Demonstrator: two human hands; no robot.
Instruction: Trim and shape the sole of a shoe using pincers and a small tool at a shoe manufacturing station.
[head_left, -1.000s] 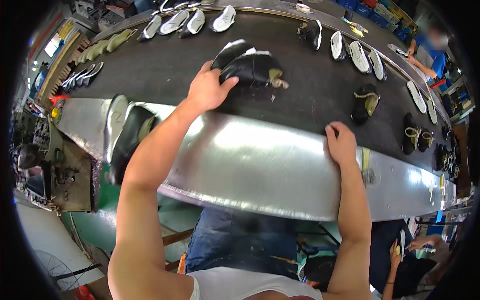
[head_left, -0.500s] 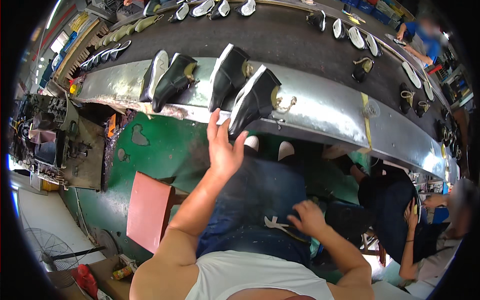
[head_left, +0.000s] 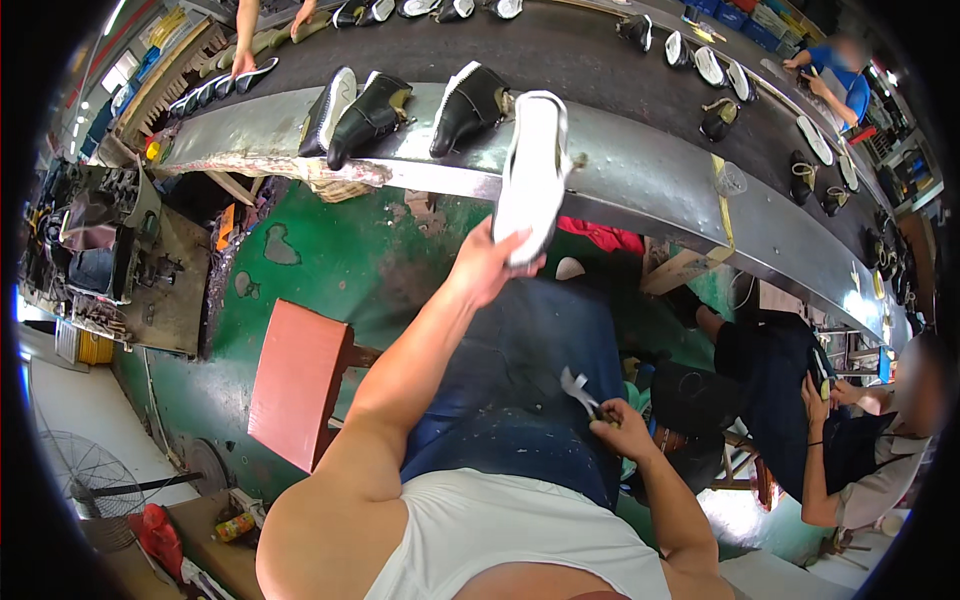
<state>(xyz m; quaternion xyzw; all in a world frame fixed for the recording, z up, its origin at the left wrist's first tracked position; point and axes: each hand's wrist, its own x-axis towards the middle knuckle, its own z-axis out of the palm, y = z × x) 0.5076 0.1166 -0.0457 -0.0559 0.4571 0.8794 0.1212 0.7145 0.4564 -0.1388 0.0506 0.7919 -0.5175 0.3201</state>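
I can read no words, numbers or signs here. The shoe (head_left: 533,175) I hold shows me a white sole with no legible print. On the leftmost upright sole (head_left: 341,97) along the metal edge (head_left: 422,100), I see 1 dark, hand-drawn-looking mark, too small to make out.

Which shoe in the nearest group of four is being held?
The rightmost shoe: the left hand grips its lower end; the other three shoes rest unheld on the metal edge.

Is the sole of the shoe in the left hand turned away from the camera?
No, the left hand holds the shoe with its white sole facing the camera.
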